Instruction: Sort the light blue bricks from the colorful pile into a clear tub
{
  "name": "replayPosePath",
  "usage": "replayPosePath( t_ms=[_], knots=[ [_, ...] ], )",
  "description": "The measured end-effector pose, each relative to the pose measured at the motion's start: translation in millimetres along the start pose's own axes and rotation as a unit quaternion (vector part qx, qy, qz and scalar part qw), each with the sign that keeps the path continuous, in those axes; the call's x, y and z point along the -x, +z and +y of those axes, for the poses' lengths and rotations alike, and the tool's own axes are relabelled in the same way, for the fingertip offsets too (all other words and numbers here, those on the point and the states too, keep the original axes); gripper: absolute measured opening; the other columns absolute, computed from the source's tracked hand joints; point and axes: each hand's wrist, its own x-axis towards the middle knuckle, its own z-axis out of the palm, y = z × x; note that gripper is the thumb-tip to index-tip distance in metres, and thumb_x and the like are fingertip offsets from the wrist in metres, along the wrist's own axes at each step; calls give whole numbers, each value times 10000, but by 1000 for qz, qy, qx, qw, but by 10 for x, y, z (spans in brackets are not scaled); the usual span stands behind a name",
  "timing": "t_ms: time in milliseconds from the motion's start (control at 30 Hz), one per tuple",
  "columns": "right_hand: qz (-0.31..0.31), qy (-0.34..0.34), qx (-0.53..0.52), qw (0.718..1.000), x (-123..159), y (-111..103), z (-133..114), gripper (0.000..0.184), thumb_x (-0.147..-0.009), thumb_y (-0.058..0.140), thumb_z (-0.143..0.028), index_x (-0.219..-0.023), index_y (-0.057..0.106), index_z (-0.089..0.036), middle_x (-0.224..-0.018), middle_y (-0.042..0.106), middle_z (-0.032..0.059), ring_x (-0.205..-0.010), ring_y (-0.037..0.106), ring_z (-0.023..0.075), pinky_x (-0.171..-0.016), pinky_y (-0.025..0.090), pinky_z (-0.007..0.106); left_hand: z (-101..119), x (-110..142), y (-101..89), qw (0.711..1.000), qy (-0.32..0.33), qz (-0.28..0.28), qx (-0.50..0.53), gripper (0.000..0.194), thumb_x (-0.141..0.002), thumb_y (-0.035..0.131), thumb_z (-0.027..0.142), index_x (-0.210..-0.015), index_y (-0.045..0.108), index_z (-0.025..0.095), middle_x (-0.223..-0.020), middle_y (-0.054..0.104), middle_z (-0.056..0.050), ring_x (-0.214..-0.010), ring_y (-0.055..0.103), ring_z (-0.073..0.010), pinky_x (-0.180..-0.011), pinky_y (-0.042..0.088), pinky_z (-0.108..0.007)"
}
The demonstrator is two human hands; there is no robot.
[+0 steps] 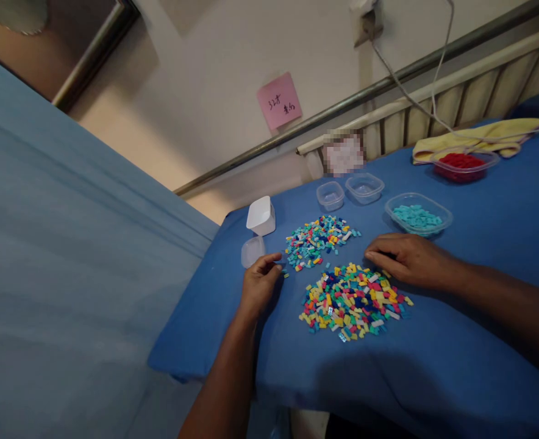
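My left hand is at the left edge of a smaller pile of small coloured plastic pieces. Its thumb and index finger are drawn together; whatever is between them is too small to make out. Curled in, my right hand rests on its side, at the upper right of a larger mixed pile of yellow, red, green, blue and white pieces. Its fingertips are pressed together, and anything in them is hidden. Just beyond this hand stands a clear tub of light blue pieces.
A white tub and a clear lid lie at the left. Two clear tubs stand at the back. A tub of red pieces sits by a yellow cloth. Blue cloth covers the table; a curtain hangs left.
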Motion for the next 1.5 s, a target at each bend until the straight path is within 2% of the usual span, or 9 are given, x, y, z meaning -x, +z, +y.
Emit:
replayPosePath(
  t_ms=[67,167,267,367,600,833,1067,1300,1500],
  knots=[
    [0,-1,0,1000,-4,-2,2,315,-1093,546,-372,-915,769,-236,-871,778,51,-812,737,236,-756,548,373,-28,-5,-9,1000,-10,6,-2,366,-902,718,340,-1217,807,177,-1014,793,-84,-841,724,-204,-760,584,-321],
    [-4,-1,0,1000,-5,1,9,322,-1094,543,-378,-914,771,-239,-872,781,51,-808,738,236,-748,547,372,-11,33,-23,999,21,-1,-35,260,-861,729,257,-1091,838,203,-1059,792,-81,-980,738,-243,-935,600,-395],
    [-9,-2,2,1000,0,13,26,322,-1099,535,-376,-923,768,-241,-885,781,50,-820,740,238,-756,540,377,62,100,3,989,83,-52,-107,233,-895,677,174,-1052,841,224,-1104,799,-82,-1090,739,-273,-1057,577,-458],
    [-12,-4,9,1000,4,29,51,322,-1106,527,-371,-941,769,-237,-900,782,57,-844,741,245,-775,535,385,130,130,88,973,131,-95,-167,301,-977,598,148,-1178,810,219,-1191,794,-93,-1142,743,-272,-1061,593,-459],
    [-13,6,8,1000,-26,55,92,324,-1099,535,-369,-920,764,-227,-883,779,57,-811,723,233,-748,516,367,210,125,315,967,161,-110,-165,330,-999,612,119,-1278,764,209,-1259,784,-92,-1204,730,-269,-1111,573,-468],
    [-8,26,-4,1000,-93,66,69,326,-1093,527,-358,-894,747,-223,-842,755,38,-783,702,221,-727,474,351,328,267,229,966,167,-124,-153,224,-1036,660,203,-1221,786,210,-1097,780,-69,-1005,748,-225,-912,598,-370],
    [-4,52,-39,998,-93,96,103,345,-1086,545,-408,-869,746,-230,-820,753,36,-752,683,216,-716,454,354,265,-39,332,938,251,-119,-207,300,-1041,622,118,-1298,754,201,-1254,783,-109,-1210,719,-285,-1089,567,-474],
    [-13,54,-44,998,-92,84,101,344,-1095,530,-404,-881,737,-231,-831,746,36,-762,684,215,-724,454,357,377,-230,383,928,201,-188,-253,274,-1003,648,79,-1202,785,207,-1159,785,-84,-1116,730,-269,-1006,577,-415],
    [-13,57,-48,997,-87,94,143,347,-1088,543,-414,-881,753,-231,-826,756,36,-754,681,217,-715,439,360,399,-218,338,935,169,-198,-242,270,-991,636,90,-1199,775,191,-1169,771,-90,-1107,720,-264,-998,554,-401]
  ],
)
